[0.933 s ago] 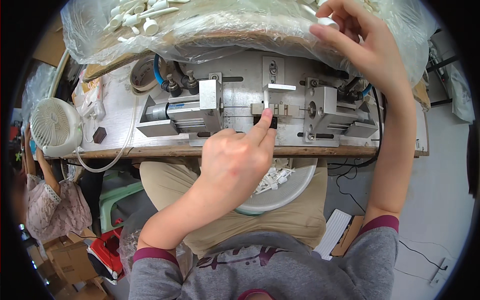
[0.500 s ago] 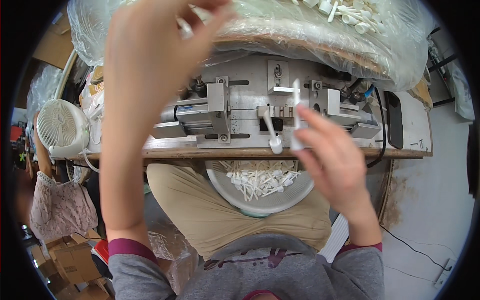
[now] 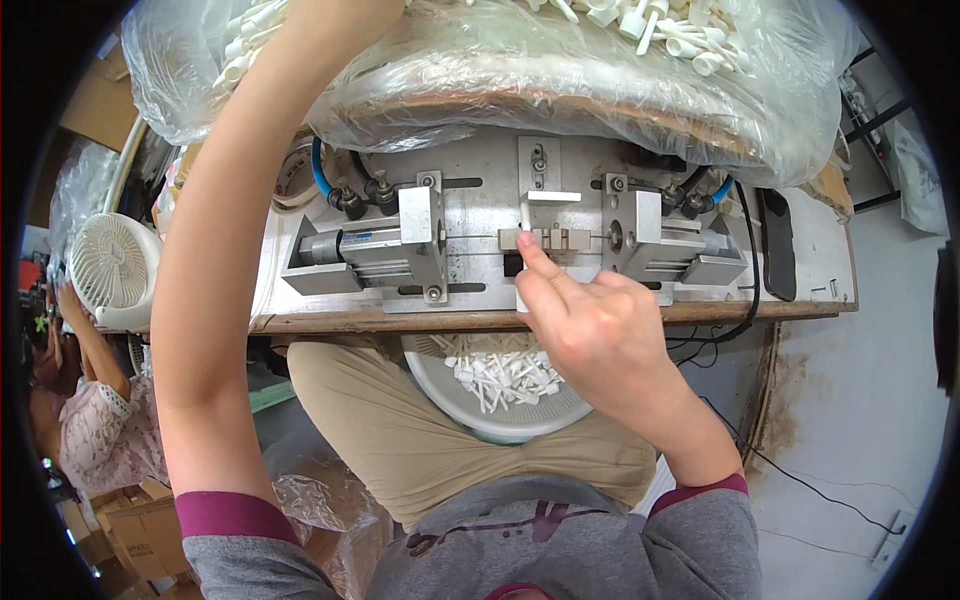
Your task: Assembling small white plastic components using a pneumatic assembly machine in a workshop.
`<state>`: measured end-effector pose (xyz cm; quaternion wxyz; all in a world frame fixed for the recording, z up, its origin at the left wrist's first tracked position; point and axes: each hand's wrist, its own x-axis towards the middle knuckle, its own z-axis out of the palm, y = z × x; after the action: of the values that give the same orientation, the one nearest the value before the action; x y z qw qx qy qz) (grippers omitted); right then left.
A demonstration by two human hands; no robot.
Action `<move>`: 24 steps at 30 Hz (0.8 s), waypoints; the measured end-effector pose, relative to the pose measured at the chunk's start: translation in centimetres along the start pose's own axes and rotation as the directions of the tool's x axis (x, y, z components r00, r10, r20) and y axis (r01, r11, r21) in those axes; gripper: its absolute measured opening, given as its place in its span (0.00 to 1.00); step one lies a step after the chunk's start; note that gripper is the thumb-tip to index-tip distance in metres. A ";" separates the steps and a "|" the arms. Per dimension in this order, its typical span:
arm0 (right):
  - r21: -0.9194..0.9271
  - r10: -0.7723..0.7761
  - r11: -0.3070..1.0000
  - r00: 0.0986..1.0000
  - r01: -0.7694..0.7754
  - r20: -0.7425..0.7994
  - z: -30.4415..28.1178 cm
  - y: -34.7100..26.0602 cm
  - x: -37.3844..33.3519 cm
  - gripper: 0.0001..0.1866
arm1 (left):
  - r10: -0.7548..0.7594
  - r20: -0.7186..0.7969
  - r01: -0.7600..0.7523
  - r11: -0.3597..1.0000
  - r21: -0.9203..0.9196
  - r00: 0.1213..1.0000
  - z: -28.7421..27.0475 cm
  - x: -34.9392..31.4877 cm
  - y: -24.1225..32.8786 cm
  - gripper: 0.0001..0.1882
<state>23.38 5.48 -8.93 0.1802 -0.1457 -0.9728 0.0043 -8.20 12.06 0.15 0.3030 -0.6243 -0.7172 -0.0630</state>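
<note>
In the head view, the right hand [image 3: 600, 325] has its index fingertip on a thin white plastic stick [image 3: 526, 212] sitting at the small grey metal block [image 3: 572, 240] between the two silver cylinder units, other fingers curled, and I can't tell if they're gripping anything. Left hand [image 3: 368, 12] is up at the clear-plastic-covered heap of white cupped parts [image 3: 690, 35], fingers cut off by the top edge, so no clue on its grip. More white pieces [image 3: 500, 378] sit in the round pale basin [image 3: 440, 400] below the bench edge.

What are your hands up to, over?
Right hand: touching white stick at metal block. Left hand: up by white pile, partly out of view. Right hand hides part of stick.
</note>
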 end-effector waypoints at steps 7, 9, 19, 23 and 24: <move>0.253 0.034 0.967 0.999 -0.036 0.012 -2.4 1.7 1.0 0.19 | -0.008 -0.115 -0.006 0.993 -0.116 0.993 -2.5 -0.9 2.0 0.09; 0.372 0.090 0.926 0.994 -0.059 -0.068 -3.8 3.1 2.4 0.18 | -0.125 0.180 0.141 0.987 -0.081 0.976 -1.9 -1.1 0.7 0.10; -0.461 -0.041 0.886 0.978 -0.058 -0.203 -5.6 16.1 17.6 0.18 | -0.004 0.051 0.012 0.988 -0.153 0.999 -2.0 -1.6 0.7 0.14; -0.293 0.208 0.936 0.978 -0.195 0.015 -5.4 13.6 20.2 0.23 | -0.212 -0.065 0.127 0.774 -0.620 0.975 -5.8 -4.6 2.5 0.11; -0.220 0.163 0.960 0.984 -0.175 -0.073 -4.7 14.5 20.0 0.21 | -0.190 -0.070 0.098 0.745 -0.660 0.979 -6.6 -5.4 3.3 0.10</move>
<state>11.29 24.83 1.52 0.1878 -0.2479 -0.9457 -0.0945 -2.56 5.08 1.76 0.1072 -0.6278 -0.6744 -0.3735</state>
